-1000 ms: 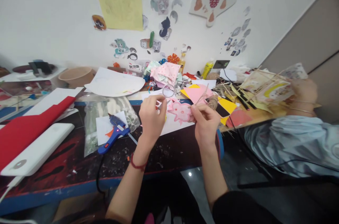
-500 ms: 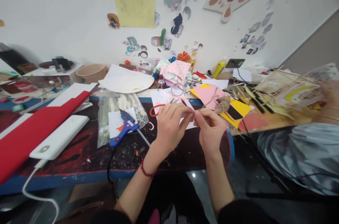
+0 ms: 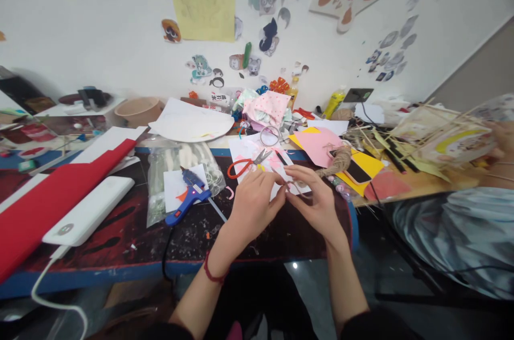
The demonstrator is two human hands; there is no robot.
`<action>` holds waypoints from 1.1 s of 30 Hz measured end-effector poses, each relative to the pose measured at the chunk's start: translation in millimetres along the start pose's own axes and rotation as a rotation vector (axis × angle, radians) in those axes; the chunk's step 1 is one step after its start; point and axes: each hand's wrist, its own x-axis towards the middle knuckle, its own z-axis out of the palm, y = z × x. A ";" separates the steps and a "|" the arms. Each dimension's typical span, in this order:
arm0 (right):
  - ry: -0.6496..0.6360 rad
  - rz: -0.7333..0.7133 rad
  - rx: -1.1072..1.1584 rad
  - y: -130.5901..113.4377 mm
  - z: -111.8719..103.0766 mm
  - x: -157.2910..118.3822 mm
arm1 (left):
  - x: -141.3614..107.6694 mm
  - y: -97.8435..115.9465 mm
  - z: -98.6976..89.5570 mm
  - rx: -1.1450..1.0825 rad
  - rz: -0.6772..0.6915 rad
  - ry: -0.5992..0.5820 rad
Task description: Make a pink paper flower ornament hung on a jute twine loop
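My left hand (image 3: pixel 255 203) is closed in a pinch on a thin strand of brown twine (image 3: pixel 297 187) over the table's front part. My right hand (image 3: pixel 315 203) meets it at the fingertips and has the same strand between thumb and fingers, its index finger raised. The twine's small end is partly hidden by the fingers. To the right lies the ball of twine (image 3: pixel 341 160). Just beyond my left hand, orange-handled scissors (image 3: pixel 241 167) rest with blades apart on white paper (image 3: pixel 239 146).
A blue glue gun (image 3: pixel 188 202) lies on a small white sheet, left of my hands. Farther left are a white power bank (image 3: pixel 90 210) and red card (image 3: pixel 60 203). A phone (image 3: pixel 357 171) sits on yellow and pink paper. Another person's arm (image 3: pixel 498 168) shows at right.
My hands have come slightly lower and nearer, uncovering the scissors. My right fingers have spread and lifted around the twine, and the ball's strand now hangs more loosely.
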 end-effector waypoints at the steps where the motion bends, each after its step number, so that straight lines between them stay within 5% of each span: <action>1: -0.039 -0.024 -0.025 0.3 -2.3 0.5 | -0.7 0.0 -1.0 -0.006 -0.003 -0.022; 5: -0.098 -0.124 -0.091 3.0 -5.9 2.9 | -2.7 1.3 -5.8 -0.028 -0.028 -0.091; 18: 0.100 -0.487 -0.434 18.7 3.9 0.7 | 1.6 6.8 -9.9 -0.037 -0.197 -0.160; 33: 0.176 -0.313 -0.343 16.4 15.5 -5.4 | 1.4 6.5 -12.3 -0.107 -0.292 -0.251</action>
